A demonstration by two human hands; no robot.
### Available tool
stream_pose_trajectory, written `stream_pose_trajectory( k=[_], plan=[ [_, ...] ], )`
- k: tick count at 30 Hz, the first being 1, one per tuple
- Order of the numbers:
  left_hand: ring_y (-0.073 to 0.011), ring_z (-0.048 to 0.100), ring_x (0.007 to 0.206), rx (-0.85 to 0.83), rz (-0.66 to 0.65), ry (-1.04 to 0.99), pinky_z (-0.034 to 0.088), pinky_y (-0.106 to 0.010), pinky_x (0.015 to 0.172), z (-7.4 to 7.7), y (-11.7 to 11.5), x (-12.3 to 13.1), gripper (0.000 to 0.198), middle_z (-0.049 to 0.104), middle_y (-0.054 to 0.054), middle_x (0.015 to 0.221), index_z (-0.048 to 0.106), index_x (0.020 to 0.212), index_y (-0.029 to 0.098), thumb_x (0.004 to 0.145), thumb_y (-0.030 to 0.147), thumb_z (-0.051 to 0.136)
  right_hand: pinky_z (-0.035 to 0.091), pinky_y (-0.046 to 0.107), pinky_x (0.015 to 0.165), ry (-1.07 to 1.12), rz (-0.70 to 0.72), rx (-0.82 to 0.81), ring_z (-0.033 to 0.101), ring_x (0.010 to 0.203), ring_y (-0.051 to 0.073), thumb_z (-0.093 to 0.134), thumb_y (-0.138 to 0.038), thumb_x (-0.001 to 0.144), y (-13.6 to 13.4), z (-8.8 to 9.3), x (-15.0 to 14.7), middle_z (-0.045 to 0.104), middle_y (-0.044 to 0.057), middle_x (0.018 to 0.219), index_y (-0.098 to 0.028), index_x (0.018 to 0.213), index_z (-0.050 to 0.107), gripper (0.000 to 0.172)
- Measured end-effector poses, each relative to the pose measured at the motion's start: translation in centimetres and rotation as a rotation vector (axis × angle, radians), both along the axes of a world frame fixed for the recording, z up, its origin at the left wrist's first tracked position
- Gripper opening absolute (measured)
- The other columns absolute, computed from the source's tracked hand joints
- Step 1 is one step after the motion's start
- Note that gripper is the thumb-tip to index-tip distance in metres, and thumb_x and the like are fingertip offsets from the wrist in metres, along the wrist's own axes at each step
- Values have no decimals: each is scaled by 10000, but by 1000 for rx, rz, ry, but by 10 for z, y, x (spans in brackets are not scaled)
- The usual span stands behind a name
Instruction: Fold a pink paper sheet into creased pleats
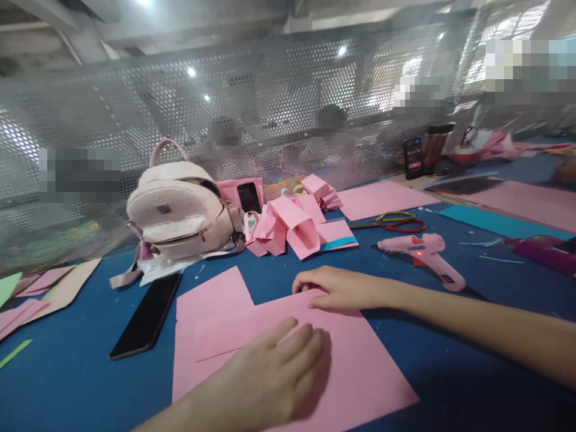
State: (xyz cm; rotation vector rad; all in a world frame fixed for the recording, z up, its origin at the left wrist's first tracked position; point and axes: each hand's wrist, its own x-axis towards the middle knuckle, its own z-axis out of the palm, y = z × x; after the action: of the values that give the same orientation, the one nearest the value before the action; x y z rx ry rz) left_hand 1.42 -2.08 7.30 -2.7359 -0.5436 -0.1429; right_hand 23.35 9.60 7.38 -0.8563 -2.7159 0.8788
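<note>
Table [90, 384]: blue, across the lower frame. Paper [360, 372]: pink, lower centre, lying beneath the left hand [288, 375] and reaching up to the right hand [339, 288]. Bag [180, 207]: left of centre, mid-height. The left hand, bottom centre, has its fingers loosely extended over the sheet (whether the palm presses down cannot be told). The right hand, centre, curls at the far edge, thumb on top; whether it pinches cannot be told. Phone [148, 315]: lower left. Glue gun [427, 247]: right of centre. Scissors [381, 223]: just above the glue gun.

Pink paper [360, 372], blue tabletop [72, 384]
</note>
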Motion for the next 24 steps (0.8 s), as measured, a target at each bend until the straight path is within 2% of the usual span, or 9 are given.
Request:
stream_pose_trajectory(
  k=[2,4,7,9,11,14,18,21,24],
  plan=[
    [-228,618,1170,7,4,-39,439,-353,1056,-8,12,0,383,634,-99,1342,559,1338,75,1002,66,375,422,306,905,47,-15,47,582,1069,209,604,-117,816,-1,-4,5,636,65,1182,-191,1185,606,376],
    [-228,623,1171,0,27,-88,426,-379,1075,-20,19,-2,376,637,-80,1348,565,1333,88,998,75,393,399,325,958,90,3,105,546,1124,215,627,-100,817,-3,-6,13,613,66,1197,-204,1173,613,371],
    [-238,602,1217,-19,36,-159,427,-394,1084,-36,22,-8,389,588,-80,1414,524,1382,104,1003,144,448,414,305,888,102,45,161,559,1037,201,625,-122,871,-7,-8,25,632,42,1073,-217,1031,667,190],
    [-247,606,1217,-37,45,-186,451,-397,1058,-42,22,-10,397,575,-90,1427,515,1392,107,1004,157,447,417,286,813,72,52,152,569,955,191,609,-153,912,-9,-11,32,641,29,971,-216,937,682,99],
    [-241,629,1189,-55,43,-182,487,-382,1012,-43,23,-9,380,599,-91,1400,530,1375,107,1018,161,412,411,272,769,60,57,123,577,906,180,597,-168,933,-9,-16,36,649,20,907,-213,909,685,102],
    [-220,663,1137,-51,40,-185,530,-355,953,-42,26,-6,367,645,-73,1343,569,1332,116,1050,172,342,408,256,767,87,83,99,590,901,162,591,-186,951,-9,-26,41,667,14,919,-217,967,699,113],
    [-207,683,1112,41,17,-205,553,-319,932,-45,31,-7,395,664,-56,1315,616,1294,130,1077,217,297,388,287,749,47,151,269,583,875,163,565,-287,990,-10,-33,44,674,16,988,-275,1107,712,188],
    [-185,656,1173,126,1,-198,545,-282,970,-55,31,-10,385,651,-39,1337,630,1295,156,1076,191,315,370,328,703,-30,169,398,572,816,181,563,-298,982,-13,-32,44,675,20,969,-275,1106,708,192],
    [-194,580,1284,186,43,-226,536,-272,1012,-72,25,-9,360,616,-42,1384,618,1321,200,1081,309,372,394,355,729,-74,174,396,592,837,202,595,-303,960,-18,-30,42,697,20,1000,-264,1144,680,206]
  ],
)
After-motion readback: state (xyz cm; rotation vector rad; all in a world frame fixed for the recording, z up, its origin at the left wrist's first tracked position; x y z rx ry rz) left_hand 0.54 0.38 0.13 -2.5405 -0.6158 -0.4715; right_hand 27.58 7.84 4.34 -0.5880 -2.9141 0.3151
